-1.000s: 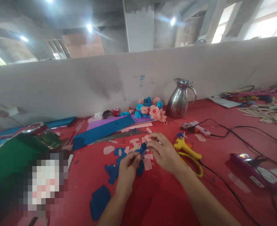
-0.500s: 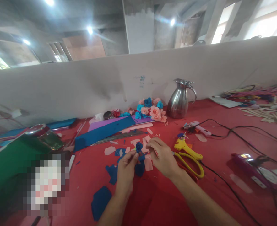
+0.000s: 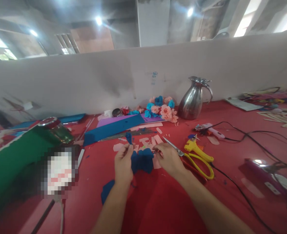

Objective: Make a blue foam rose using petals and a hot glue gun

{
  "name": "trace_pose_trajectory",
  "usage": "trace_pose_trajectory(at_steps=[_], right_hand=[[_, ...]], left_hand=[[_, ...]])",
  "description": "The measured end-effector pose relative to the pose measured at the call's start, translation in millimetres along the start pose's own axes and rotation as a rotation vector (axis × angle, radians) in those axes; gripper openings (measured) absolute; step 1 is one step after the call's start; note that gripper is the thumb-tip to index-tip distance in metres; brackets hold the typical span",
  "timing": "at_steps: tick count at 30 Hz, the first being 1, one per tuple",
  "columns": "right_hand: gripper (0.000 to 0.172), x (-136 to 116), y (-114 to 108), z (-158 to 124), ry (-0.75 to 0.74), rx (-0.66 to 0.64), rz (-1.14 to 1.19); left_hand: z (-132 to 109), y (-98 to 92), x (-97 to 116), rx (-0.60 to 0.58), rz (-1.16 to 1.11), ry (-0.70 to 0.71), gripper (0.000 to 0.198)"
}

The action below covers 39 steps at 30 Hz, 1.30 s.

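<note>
My left hand (image 3: 124,161) is closed, pinching the base of a small dark blue paper flower (image 3: 128,137) that stands up above the fingertips. My right hand (image 3: 168,158), also closed, has its thumb and fingers on the edge of a dark blue paper petal piece (image 3: 145,160) with a scalloped outline. More blue paper lies close under my left hand. Pink paper scraps (image 3: 157,139) are scattered behind both hands. Scissors with yellow handles (image 3: 203,167) lie beside my right hand, near a yellow glue gun (image 3: 197,150).
Pink and blue paper flowers (image 3: 166,111) sit at the back beside a metal jug (image 3: 191,100). Blue paper strips (image 3: 114,128) lie before the low wall. Cords cross the right side, near a pink-handled tool (image 3: 214,130). A glass jar (image 3: 58,130) stands left.
My left hand has moved the blue flower left and up, away from my right hand. My right hand has lowered onto a blue petal piece and taken its edge. The view has shifted slightly.
</note>
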State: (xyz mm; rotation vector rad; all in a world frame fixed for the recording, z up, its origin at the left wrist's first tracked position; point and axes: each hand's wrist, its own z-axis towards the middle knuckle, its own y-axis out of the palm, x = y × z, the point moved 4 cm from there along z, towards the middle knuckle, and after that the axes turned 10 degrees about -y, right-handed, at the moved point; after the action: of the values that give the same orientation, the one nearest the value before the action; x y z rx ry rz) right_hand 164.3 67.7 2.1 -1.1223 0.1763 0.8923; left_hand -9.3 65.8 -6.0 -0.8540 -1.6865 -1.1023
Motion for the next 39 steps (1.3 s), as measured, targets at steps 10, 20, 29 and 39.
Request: trace_pose_trajectory(at_steps=[10, 20, 29, 39], right_hand=[[0.021, -9, 21, -7, -0.083, -0.154, -0.202], [0.013, -2, 22, -4, 0.064, -0.077, -0.2], [0.016, 2, 29, -5, 0.038, -0.091, -0.248], [0.011, 2, 32, -6, -0.036, -0.045, -0.236]], left_hand=[[11, -18.6, 21, 0.038, -0.237, 0.04, 0.025], [-1, 6.8, -1, -0.103, -0.031, 0.029, 0.021], [0, 6.8, -11, -0.134, 0.094, 0.03, 0.015], [-4, 5.0, -16, -0.038, 0.167, -0.127, 0.013]])
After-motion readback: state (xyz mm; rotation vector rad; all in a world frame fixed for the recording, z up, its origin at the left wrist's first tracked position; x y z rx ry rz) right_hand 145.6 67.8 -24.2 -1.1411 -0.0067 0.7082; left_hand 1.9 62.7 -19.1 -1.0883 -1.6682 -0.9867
